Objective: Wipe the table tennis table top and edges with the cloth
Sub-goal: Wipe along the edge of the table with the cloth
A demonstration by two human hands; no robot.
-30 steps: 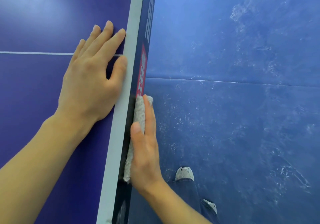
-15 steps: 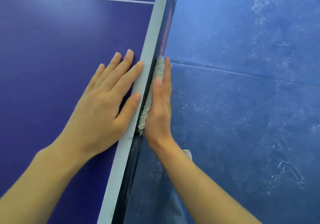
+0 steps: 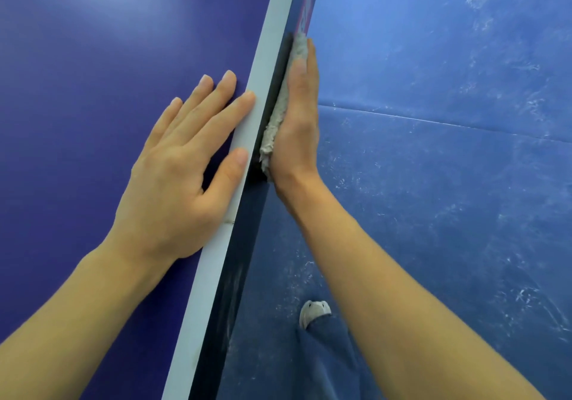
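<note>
The dark blue table tennis table top (image 3: 93,90) fills the left half, with a white border stripe (image 3: 266,59) along its side. My left hand (image 3: 185,164) lies flat on the top, fingers spread, index finger and thumb touching the stripe. My right hand (image 3: 298,115) holds straight fingers against a grey fluffy cloth (image 3: 283,99) and presses it onto the table's vertical side edge (image 3: 247,245). The cloth is sandwiched between palm and edge, and only its upper rim shows.
A scuffed blue floor (image 3: 433,183) with a seam line lies to the right, below the table. My shoe (image 3: 312,311) and blue trouser leg (image 3: 328,359) stand close to the table side. A red and white logo (image 3: 306,12) marks the edge farther ahead.
My right hand has slid the cloth forward along the side edge toward the logo. My left hand has moved forward along the top with it, staying flat.
</note>
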